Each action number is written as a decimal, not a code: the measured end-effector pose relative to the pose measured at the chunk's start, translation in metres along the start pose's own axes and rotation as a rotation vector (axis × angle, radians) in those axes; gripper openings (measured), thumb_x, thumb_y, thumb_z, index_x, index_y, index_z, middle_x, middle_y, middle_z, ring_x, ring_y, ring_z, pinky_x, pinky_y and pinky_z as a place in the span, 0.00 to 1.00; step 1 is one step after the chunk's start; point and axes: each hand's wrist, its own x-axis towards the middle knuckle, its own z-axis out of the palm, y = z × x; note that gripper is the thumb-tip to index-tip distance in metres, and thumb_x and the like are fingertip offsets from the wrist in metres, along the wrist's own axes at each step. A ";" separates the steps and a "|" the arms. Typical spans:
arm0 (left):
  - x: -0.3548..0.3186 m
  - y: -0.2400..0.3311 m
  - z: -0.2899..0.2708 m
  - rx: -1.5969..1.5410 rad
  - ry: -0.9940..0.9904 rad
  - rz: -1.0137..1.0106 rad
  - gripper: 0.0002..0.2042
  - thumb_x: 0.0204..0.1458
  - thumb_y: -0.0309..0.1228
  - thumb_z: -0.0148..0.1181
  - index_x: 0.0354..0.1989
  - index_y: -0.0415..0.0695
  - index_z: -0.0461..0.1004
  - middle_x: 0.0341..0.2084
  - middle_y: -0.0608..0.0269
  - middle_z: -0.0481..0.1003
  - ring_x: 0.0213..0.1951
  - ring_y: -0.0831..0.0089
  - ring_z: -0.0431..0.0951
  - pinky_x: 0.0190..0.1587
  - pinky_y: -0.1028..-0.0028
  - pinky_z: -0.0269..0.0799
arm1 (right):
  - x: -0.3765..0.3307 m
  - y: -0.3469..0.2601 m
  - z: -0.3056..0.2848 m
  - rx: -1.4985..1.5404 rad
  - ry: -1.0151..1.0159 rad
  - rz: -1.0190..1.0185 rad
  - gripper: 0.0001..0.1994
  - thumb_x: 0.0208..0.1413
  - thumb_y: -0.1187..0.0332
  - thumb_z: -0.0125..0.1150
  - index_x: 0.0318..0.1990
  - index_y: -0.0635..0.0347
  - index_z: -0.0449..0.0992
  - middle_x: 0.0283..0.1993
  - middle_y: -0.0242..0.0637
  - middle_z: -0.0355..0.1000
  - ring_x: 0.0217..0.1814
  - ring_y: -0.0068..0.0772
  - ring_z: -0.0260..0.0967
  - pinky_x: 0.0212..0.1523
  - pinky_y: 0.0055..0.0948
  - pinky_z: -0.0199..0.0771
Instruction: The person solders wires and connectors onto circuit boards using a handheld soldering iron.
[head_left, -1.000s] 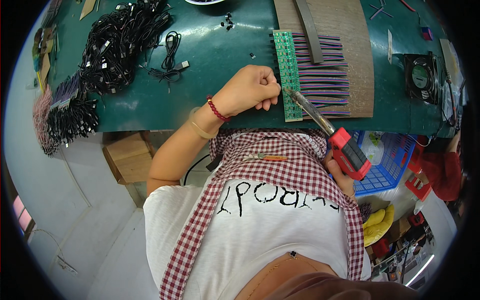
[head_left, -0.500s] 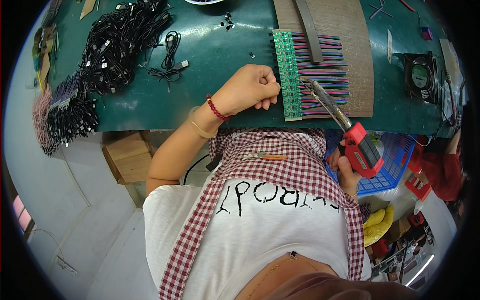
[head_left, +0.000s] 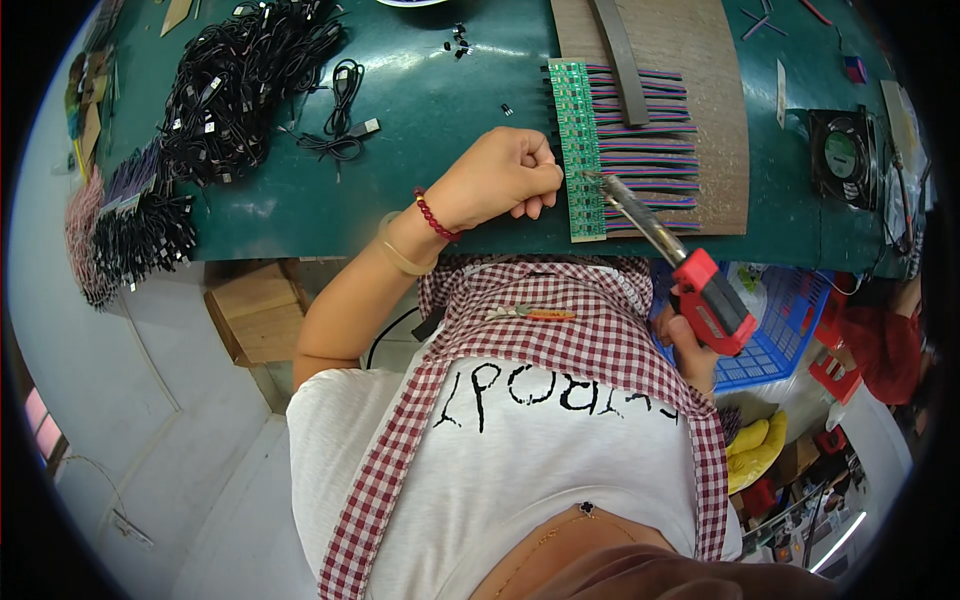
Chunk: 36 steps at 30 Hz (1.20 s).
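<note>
A strip of green circuit boards [head_left: 572, 115] lies on a brown board, with dark multicoloured ribbon wires [head_left: 650, 160] running off its right side and small black parts along its left edge. My left hand [head_left: 508, 178] is closed in a pinch beside the strip's lower left edge; whatever lies between its fingertips is too small to make out. My right hand [head_left: 690, 350], below the table edge, grips a red-and-black soldering iron [head_left: 712, 300]. The iron's metal barrel slants up and left, its tip at the strip's right edge by the wire ends.
A grey metal bar [head_left: 622, 65] lies across the wires on the brown board [head_left: 715, 130]. Heaped black USB cables [head_left: 250, 85] fill the table's left, with one coiled cable [head_left: 345, 130] apart. A black fan [head_left: 842, 155] stands at right. Below hangs a blue basket [head_left: 765, 350].
The soldering iron has shifted a little left, and its tip sits slightly lower along the strip. My left hand has hardly moved.
</note>
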 end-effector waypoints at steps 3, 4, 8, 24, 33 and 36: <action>0.003 -0.001 0.003 0.013 0.003 0.006 0.06 0.51 0.27 0.54 0.25 0.39 0.67 0.18 0.64 0.73 0.17 0.84 0.69 0.17 0.85 0.61 | 0.007 -0.014 -0.004 0.284 0.029 -0.116 0.21 0.53 0.66 0.59 0.51 0.68 0.63 0.21 0.34 0.66 0.19 0.22 0.60 0.20 0.20 0.60; 0.004 -0.001 0.004 0.019 0.003 0.013 0.06 0.51 0.27 0.54 0.25 0.40 0.67 0.18 0.64 0.73 0.17 0.84 0.69 0.17 0.85 0.61 | 0.011 -0.017 -0.008 0.283 0.035 -0.122 0.21 0.53 0.66 0.59 0.51 0.68 0.63 0.21 0.34 0.66 0.19 0.22 0.60 0.20 0.20 0.60; 0.003 0.003 0.006 0.001 -0.058 0.034 0.07 0.52 0.27 0.54 0.25 0.39 0.67 0.18 0.63 0.72 0.16 0.84 0.69 0.16 0.85 0.61 | 0.008 -0.037 -0.026 0.380 0.157 -0.301 0.23 0.54 0.59 0.58 0.50 0.67 0.61 0.18 0.33 0.61 0.17 0.22 0.57 0.17 0.22 0.57; -0.005 -0.002 0.001 0.003 0.063 -0.023 0.05 0.50 0.23 0.52 0.25 0.38 0.67 0.17 0.63 0.72 0.15 0.82 0.69 0.16 0.84 0.62 | 0.111 -0.033 -0.183 0.083 1.004 -0.261 0.10 0.52 0.72 0.58 0.40 0.68 0.71 0.18 0.32 0.65 0.14 0.22 0.61 0.14 0.22 0.61; -0.001 0.006 0.000 0.092 -0.037 0.026 0.07 0.51 0.28 0.56 0.28 0.37 0.68 0.18 0.65 0.72 0.17 0.83 0.69 0.17 0.84 0.62 | 0.094 -0.034 -0.186 0.229 1.142 -0.476 0.09 0.50 0.71 0.62 0.37 0.67 0.73 0.19 0.32 0.64 0.17 0.21 0.60 0.15 0.20 0.63; -0.013 0.016 -0.010 0.291 0.084 0.059 0.06 0.52 0.28 0.56 0.29 0.37 0.70 0.19 0.66 0.72 0.18 0.84 0.69 0.17 0.84 0.62 | 0.079 -0.047 -0.161 0.292 1.142 -0.565 0.10 0.54 0.71 0.56 0.41 0.70 0.72 0.19 0.34 0.64 0.17 0.23 0.58 0.17 0.24 0.60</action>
